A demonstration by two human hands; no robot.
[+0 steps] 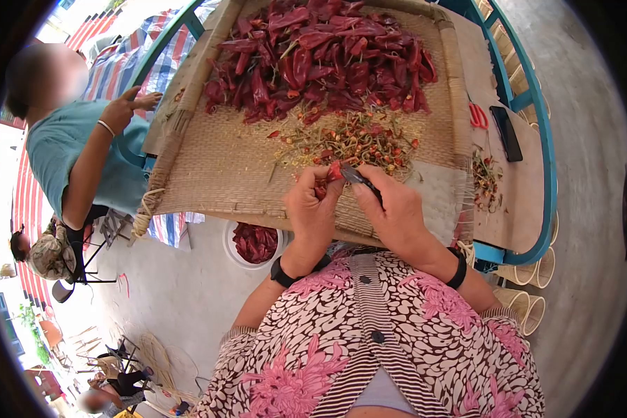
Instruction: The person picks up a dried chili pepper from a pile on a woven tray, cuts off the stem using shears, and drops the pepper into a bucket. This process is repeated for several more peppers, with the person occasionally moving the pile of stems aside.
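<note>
My left hand pinches a dried red chili pepper over the near edge of a woven tray. Close against it, my right hand is closed round a dark tool with a grey metal tip, perhaps scissors. The tool's tip meets the pepper; its grip is mostly covered by my fingers. Just beyond my hands lies a pile of cut stems and seedy pepper tops. A large heap of dried red chilies covers the far part of the tray.
Red-handled scissors, a black phone and stem scraps lie on the board at right. A blue metal frame surrounds it. A white bucket of chilies stands below left. Another person is at the left edge.
</note>
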